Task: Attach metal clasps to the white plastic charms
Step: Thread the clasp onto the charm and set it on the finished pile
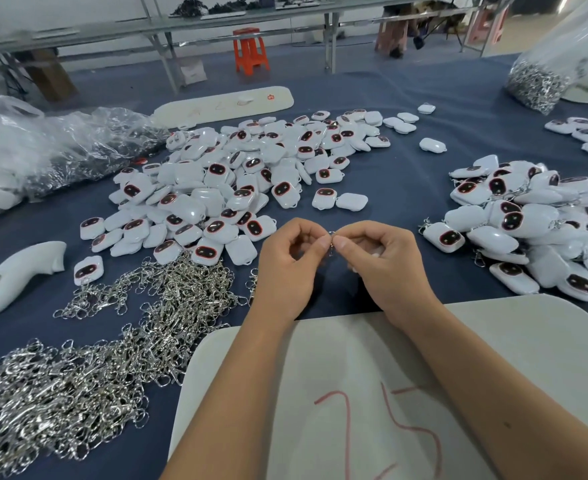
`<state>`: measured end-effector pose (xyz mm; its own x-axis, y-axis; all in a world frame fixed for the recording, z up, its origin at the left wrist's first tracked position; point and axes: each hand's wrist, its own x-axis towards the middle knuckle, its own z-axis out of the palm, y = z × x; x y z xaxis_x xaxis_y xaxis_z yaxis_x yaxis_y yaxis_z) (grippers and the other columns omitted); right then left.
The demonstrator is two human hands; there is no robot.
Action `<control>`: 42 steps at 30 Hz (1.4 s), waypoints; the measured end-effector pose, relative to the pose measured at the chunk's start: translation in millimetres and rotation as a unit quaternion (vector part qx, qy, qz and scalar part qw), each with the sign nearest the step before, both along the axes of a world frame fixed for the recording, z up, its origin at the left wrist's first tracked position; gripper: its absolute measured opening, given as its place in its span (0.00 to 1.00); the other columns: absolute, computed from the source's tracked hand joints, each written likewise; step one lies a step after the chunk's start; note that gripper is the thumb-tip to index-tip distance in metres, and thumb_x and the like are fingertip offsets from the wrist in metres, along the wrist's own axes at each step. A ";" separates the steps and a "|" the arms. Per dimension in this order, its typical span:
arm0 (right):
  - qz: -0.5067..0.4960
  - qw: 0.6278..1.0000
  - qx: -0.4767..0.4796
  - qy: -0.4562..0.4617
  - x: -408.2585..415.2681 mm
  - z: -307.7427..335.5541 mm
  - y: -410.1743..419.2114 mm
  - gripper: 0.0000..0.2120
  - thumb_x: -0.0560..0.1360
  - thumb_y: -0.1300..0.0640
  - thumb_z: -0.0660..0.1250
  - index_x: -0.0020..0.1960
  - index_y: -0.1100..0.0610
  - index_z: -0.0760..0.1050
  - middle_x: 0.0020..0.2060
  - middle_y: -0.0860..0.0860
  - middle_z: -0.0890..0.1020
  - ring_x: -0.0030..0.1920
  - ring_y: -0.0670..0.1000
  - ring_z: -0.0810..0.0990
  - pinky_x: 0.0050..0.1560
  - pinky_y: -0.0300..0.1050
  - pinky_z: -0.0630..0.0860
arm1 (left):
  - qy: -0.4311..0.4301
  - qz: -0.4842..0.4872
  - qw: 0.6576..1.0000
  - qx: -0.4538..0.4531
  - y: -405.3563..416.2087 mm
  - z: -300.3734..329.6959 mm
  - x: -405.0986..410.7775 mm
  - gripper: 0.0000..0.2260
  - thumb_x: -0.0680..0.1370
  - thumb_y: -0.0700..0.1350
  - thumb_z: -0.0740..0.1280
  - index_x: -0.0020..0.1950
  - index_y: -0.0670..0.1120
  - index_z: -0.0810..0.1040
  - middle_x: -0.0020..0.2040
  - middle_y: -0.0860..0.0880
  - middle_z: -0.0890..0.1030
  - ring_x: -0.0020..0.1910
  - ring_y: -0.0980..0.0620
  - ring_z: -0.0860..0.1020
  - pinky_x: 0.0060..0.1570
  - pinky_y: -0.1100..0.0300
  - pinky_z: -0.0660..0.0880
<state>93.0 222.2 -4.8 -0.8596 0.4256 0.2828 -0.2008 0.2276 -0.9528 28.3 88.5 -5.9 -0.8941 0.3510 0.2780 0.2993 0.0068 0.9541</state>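
Two hands meet at the middle of the view, fingertips pinched together on one small metal clasp (331,241). The left hand (290,268) and the right hand (382,261) each have thumb and forefinger curled onto it from opposite sides, so both are clamped on the same piece, which hangs roughly upright between them with its ring at the top. How its ring stands, open or closed, is too small to tell. No charm is in either hand.

The nearest loose charms (216,216) lie just beyond and to the left of the left hand, at the near edge of the big central heap, so the left hand looks better placed to fetch one while the right keeps the clasp. A heap of spare clasps (88,372) spreads over the blue cloth (389,174) at the near left. To the right lies a separate pile of charms with clasps fitted (528,223), probably the finished lot. Under the forearms sits a white board (320,393) marked in red.
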 end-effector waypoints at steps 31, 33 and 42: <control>-0.031 0.939 0.342 0.016 2.7 -1.9 16.7 0.08 0.75 0.66 0.75 0.46 0.53 0.83 0.42 0.44 0.81 0.40 0.47 0.76 0.43 0.50 0.77 | 0.014 -0.026 0.997 -0.069 -5.8 -2.5 -0.6 0.07 0.75 0.36 0.71 0.40 0.47 0.84 0.32 0.46 0.78 0.32 0.45 0.77 0.30 0.55 0.82; -0.030 0.936 0.350 0.025 2.5 -2.4 16.0 0.08 0.74 0.67 0.75 0.46 0.54 0.84 0.42 0.45 0.81 0.41 0.46 0.77 0.44 0.48 0.77 | 0.022 -0.016 0.996 -0.087 -5.9 -3.2 -1.7 0.07 0.75 0.35 0.72 0.39 0.46 0.84 0.32 0.46 0.79 0.32 0.43 0.77 0.31 0.49 0.82; -0.009 0.987 0.158 -0.014 -1.2 -4.0 23.3 0.09 0.76 0.61 0.76 0.43 0.47 0.85 0.40 0.40 0.85 0.34 0.50 0.74 0.39 0.42 0.74 | -0.003 -0.004 1.000 -0.024 -1.0 1.0 0.9 0.04 0.76 0.36 0.74 0.44 0.44 0.86 0.38 0.43 0.83 0.33 0.46 0.79 0.29 0.60 0.79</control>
